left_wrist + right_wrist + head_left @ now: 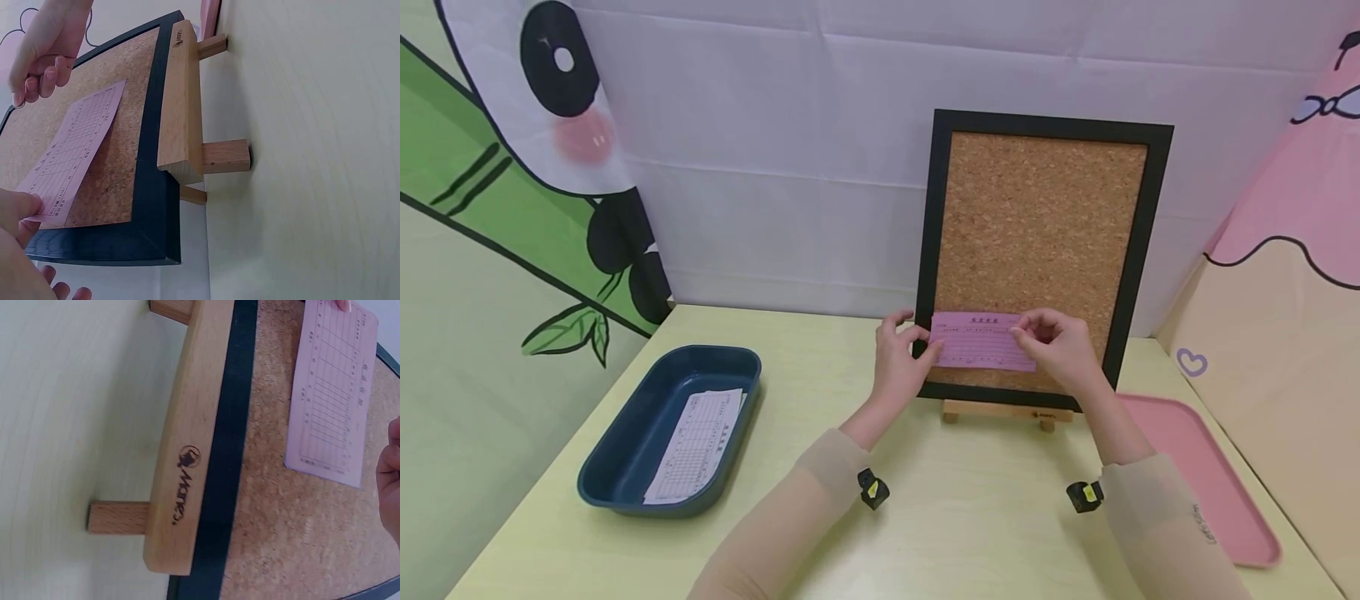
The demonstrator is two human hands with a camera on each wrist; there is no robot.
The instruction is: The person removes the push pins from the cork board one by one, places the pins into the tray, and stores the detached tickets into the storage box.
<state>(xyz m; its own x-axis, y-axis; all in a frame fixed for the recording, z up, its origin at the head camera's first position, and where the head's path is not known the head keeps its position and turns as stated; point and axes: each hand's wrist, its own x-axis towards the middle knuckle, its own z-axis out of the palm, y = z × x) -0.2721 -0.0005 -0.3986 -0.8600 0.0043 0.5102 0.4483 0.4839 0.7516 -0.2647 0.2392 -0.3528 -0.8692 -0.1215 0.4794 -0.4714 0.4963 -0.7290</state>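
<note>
A pink printed paper slip (981,343) lies across the lower part of a black-framed cork board (1037,217). My left hand (901,358) pinches the slip's left end, thumb on its printed face; other left fingertips show beyond the frame's edge in the left wrist view. Close by the slip's right end is my right hand (1060,346), thumb and fingers curled together. Both wrist views show this right hand (53,56) apart from the paper (334,394). Whether anything small sits between its fingertips is hidden.
The board leans on a wooden stand (1007,410). A dark blue tray (625,433) with printed white slips (696,446) stands at the left of the table (955,517). A pink tray (1195,467) lies at the right, partly behind my right arm. A printed cloth (775,167) hangs behind.
</note>
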